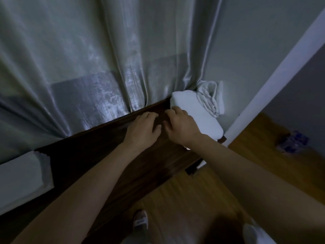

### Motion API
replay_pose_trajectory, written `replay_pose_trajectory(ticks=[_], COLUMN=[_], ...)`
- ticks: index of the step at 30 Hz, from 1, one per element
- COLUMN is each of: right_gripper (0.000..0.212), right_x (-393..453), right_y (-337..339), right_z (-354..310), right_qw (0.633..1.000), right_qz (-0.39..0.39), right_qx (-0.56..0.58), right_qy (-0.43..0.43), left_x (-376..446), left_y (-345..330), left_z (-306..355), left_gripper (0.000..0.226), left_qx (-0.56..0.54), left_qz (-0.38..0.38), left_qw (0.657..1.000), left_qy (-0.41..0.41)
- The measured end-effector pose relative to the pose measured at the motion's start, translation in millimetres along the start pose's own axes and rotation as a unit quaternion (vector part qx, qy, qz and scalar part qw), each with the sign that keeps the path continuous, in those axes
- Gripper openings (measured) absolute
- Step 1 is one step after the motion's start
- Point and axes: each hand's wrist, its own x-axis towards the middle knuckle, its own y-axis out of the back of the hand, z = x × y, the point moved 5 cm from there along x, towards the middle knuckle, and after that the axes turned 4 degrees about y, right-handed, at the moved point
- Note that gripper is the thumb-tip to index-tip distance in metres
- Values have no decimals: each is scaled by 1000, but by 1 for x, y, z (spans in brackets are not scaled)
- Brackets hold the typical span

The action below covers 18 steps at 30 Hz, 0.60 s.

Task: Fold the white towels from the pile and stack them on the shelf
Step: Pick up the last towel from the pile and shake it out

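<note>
Pale shiny curtain (pixel 84 55) across the back, hem meeting a dark wooden shelf (pixel 91 155). Wooden floor (pixel 184 199) below, a shoe (pixel 140 220) on it. At the shelf's right end, against the wall, a folded white towel (pixel 198 113) lying flat, with a rolled or bunched white towel (pixel 212 96) leaning behind it. Left edge: another pale folded piece (pixel 19 180), unclear what. Left hand (pixel 143 128) palm down on the shelf, fingers loosely spread, holding nothing. Right hand (pixel 181 126) just beside it, fingers loosely bent, fingertips touching the folded towel's near edge, gripping nothing.
</note>
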Motion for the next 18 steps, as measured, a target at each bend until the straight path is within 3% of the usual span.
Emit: replay_pose_trajectory(ticks=[9,18], right_gripper=[48,41], right_x=[20,40], right_y=[-1,-2], right_z=[90,197], right_qw=[995,981], right_qz=[-20,-13], right_qx=[-35,25], right_qy=[-88,-193], left_x=[76,122], left_y=[-62,-133], left_z=[22,59], left_gripper=[40,48], left_qx=[-60,-69], left_qz=[-76,-186], left_qw=[995,979], left_qy=[-33,-52])
